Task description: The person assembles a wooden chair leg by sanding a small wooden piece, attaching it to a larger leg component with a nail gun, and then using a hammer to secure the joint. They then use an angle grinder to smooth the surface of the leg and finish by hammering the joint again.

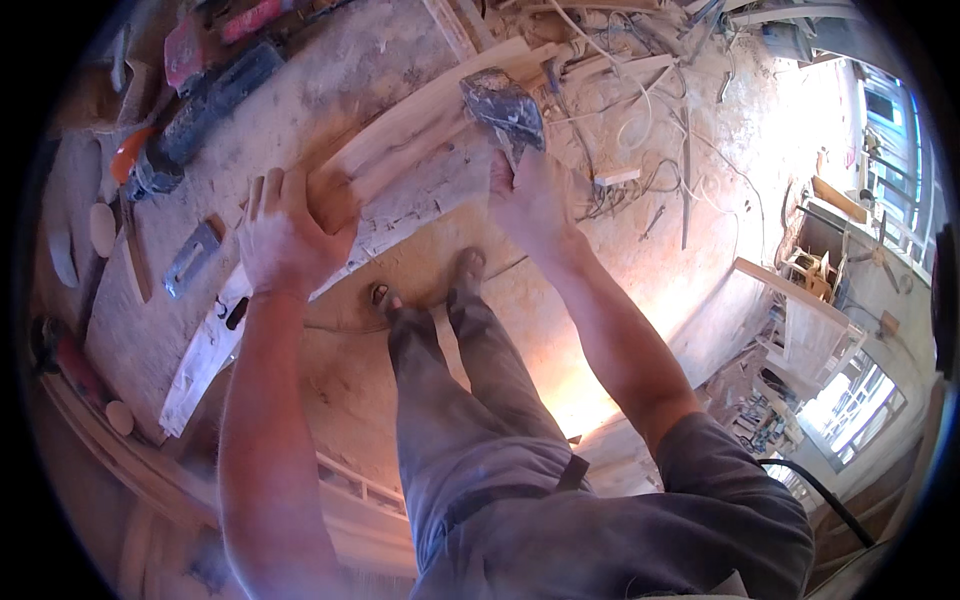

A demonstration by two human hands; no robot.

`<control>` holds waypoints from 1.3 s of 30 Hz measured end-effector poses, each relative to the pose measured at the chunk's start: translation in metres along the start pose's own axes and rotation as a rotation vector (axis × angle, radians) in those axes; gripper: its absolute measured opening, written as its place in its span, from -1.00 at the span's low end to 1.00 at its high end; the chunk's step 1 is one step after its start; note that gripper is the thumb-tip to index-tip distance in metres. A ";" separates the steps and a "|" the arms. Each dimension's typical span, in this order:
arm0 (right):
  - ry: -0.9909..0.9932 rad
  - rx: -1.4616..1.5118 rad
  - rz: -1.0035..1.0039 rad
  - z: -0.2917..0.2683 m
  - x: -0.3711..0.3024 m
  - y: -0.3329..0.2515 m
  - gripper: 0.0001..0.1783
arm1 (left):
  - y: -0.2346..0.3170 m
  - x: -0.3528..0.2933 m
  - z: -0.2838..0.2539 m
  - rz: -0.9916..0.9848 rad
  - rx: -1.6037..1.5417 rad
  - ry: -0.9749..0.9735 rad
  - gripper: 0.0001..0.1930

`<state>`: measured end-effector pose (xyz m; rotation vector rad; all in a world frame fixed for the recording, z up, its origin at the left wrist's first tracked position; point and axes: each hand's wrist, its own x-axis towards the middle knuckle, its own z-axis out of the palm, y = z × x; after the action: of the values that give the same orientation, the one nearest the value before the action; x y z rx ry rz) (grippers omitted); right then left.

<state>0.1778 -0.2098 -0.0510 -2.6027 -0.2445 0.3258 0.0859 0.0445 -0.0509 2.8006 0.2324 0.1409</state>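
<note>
My left hand (285,235) is closed over the near end of a brown wooden piece (333,200), its thumb on the right side and its fingers on the left. Pale lengths of wood (420,125) stretch from there toward the upper right along the workbench (340,85). In my right hand (535,205) is a mallet-like tool (503,108) with a broad, dark, scuffed head, held above the bench's edge by the wood. Motion blurs the right hand slightly, and its grip hides most of the handle.
On the bench at left lie a dark power tool (205,115) with an orange part, a red tool (184,52) and a flat metal piece (192,258). The bench's pale edge (205,355) runs diagonally. Cables (640,120) and wood scraps (617,177) litter the floor beyond.
</note>
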 end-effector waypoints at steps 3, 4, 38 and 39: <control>0.053 0.097 -0.028 -0.011 -0.002 -0.008 -0.78 | 0.001 0.003 -0.003 -0.004 -0.005 -0.011 -0.58; 0.136 0.151 -0.089 -0.013 -0.008 -0.010 -0.78 | -0.001 0.002 -0.003 -0.005 0.001 -0.017 -0.58; 0.130 1.757 0.778 0.049 -0.051 -0.076 -0.83 | 0.005 0.002 -0.003 0.013 0.061 -0.076 -0.52; 0.166 1.768 0.779 0.048 -0.050 -0.078 -0.84 | 0.004 0.001 -0.004 0.005 0.066 -0.081 -0.51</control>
<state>0.1076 -0.1321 -0.0434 -0.8290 0.7933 0.3199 0.0873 0.0421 -0.0461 2.8653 0.2138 0.0218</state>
